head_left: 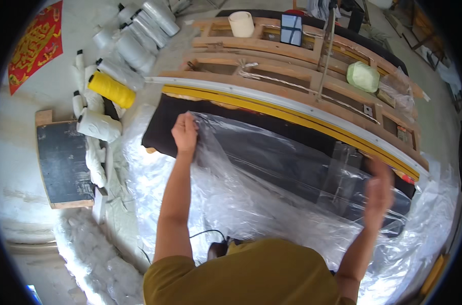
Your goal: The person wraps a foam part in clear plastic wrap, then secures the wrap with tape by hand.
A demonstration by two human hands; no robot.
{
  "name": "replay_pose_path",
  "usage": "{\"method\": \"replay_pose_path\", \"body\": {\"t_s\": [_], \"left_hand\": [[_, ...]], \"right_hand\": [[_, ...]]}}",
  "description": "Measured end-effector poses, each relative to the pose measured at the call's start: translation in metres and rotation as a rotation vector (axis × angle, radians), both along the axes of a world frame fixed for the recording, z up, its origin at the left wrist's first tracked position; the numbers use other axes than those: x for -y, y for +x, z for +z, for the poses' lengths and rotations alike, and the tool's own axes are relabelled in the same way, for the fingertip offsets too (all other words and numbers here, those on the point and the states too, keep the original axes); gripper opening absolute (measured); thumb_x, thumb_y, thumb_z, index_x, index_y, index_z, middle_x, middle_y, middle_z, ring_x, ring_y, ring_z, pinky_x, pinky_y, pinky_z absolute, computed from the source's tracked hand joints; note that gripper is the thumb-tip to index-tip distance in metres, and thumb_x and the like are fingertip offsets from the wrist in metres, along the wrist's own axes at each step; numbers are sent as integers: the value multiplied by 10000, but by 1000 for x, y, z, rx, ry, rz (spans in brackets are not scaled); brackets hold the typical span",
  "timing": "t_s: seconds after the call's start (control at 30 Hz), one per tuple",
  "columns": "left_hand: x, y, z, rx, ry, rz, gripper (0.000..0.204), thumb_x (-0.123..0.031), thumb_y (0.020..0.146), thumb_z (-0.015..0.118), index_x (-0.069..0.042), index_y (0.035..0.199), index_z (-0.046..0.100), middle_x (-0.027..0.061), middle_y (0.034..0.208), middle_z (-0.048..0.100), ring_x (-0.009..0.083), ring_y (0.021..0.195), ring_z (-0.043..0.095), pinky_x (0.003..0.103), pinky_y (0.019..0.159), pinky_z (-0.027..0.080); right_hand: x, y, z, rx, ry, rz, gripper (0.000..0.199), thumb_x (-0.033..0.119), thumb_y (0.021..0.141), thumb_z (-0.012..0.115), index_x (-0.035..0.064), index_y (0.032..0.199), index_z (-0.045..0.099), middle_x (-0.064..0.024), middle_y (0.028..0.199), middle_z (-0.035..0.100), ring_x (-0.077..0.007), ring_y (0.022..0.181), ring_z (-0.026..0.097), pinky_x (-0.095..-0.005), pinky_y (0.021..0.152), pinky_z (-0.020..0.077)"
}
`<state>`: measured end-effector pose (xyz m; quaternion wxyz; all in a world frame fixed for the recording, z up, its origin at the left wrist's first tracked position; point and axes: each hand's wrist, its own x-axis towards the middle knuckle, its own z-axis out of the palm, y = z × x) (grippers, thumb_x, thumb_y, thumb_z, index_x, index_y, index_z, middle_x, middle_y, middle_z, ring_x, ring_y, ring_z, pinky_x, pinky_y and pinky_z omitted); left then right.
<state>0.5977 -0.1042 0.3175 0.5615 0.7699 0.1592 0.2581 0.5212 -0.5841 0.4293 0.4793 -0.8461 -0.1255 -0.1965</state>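
A sheet of clear plastic film (271, 147) is spread over a black padded surface (165, 119) and drapes down toward me in folds. My left hand (185, 133) is closed, pinching the film's far left corner over the black surface. On the right, my right hand (378, 193) is blurred by motion over the film's right part, its fingers stretched out toward the yellow bar. No object can be made out in that hand. Beyond the black surface runs a long yellow and silver bar (287, 114).
Behind the bar, a wooden slatted frame (287, 76) carries a cream roll (241, 24), a dark tablet (291, 29), a pale green wrapped bundle (363, 76) and rope. Left stand a yellow spool (111, 89), several film rolls (134, 51) and a dark board (64, 162). Crumpled plastic (93, 249) lies lower left.
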Motion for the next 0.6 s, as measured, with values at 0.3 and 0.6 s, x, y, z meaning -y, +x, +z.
{"method": "replay_pose_path", "body": {"t_s": [0.3,0.6], "left_hand": [[-21,9,-2,173,148,19,218,-211,923,540,-34,798,566,-16,627,528,41,594,455,206,548,392],[1,8,-7,154,-16,-63,249,-198,923,546,-53,723,519,-60,640,437,33,617,380,213,537,355]], "right_hand": [[-228,11,-23,-600,589,1220,335,326,827,609,19,957,574,-135,804,638,-229,664,630,-371,578,489],[-246,24,-61,-806,1421,1081,338,330,868,577,43,1045,565,-111,1014,630,-215,856,616,-381,744,481]]}}
